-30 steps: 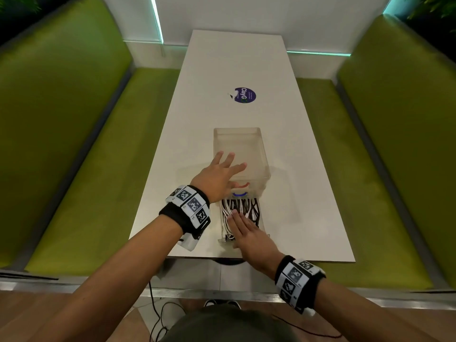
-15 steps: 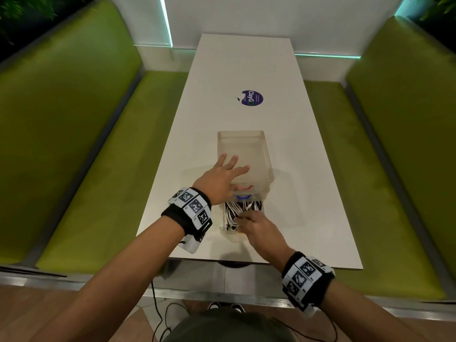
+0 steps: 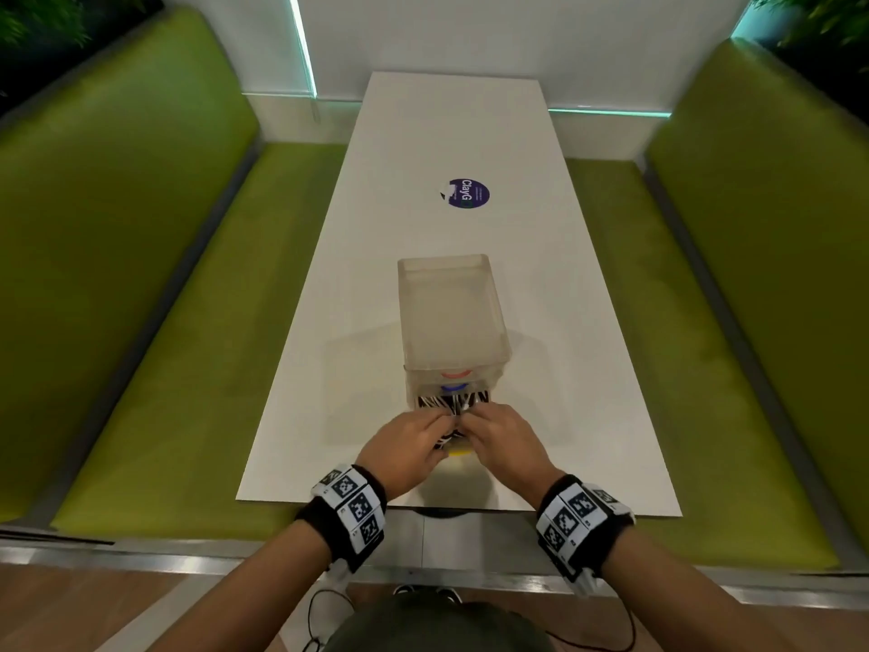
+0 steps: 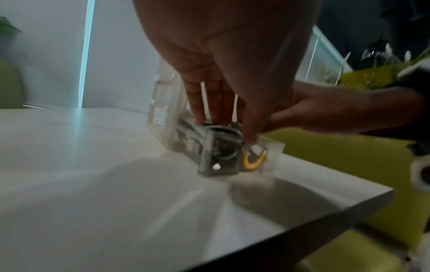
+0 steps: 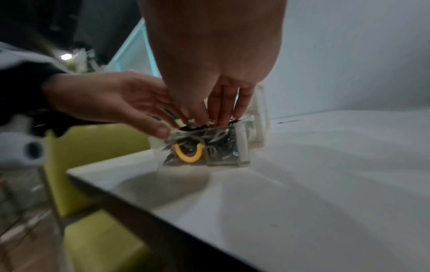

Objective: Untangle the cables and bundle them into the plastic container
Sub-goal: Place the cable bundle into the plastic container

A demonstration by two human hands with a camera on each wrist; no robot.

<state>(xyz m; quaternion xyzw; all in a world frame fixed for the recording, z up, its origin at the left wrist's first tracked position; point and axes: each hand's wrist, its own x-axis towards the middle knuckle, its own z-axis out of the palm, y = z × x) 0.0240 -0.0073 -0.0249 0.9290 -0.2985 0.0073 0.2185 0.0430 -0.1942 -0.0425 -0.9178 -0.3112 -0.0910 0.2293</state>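
Left hand (image 3: pixel 405 445) is now sitting down on the cables (image 3: pixel 449 401), off the lid (image 3: pixel 450 309) it was resting on a second ago. Its fingers (image 4: pixel 212 103) are reaching straight down, tips touching the top of the bundle, thumb at the near end wall of the box (image 4: pixel 218 152). Whether any strand is being pinched: cannot tell, blurred.

Cables are lying packed in the box directly under both sets of fingertips, black and white strands showing beyond the fingers towards the lid. A yellow loop (image 5: pixel 188 153) is showing through the near wall, below the thumbs.

Lid is sitting unheld, just beyond the fingertips, its near edge overlapping the far end of the box; a second ago left fingers were spread on it.

Right hand (image 3: pixel 497 440) is meeting the left over the bundle, fingertips nearly touching the left ones. Half a second ago it was alone here; a second ago it was lying flat on the cables. Its fingers (image 5: pixel 224 108) are pointing down into the strands. Grip: cannot tell.

Table (image 3: pixel 446 134) is carrying a sticker (image 3: pixel 468 193), well beyond the fingers.
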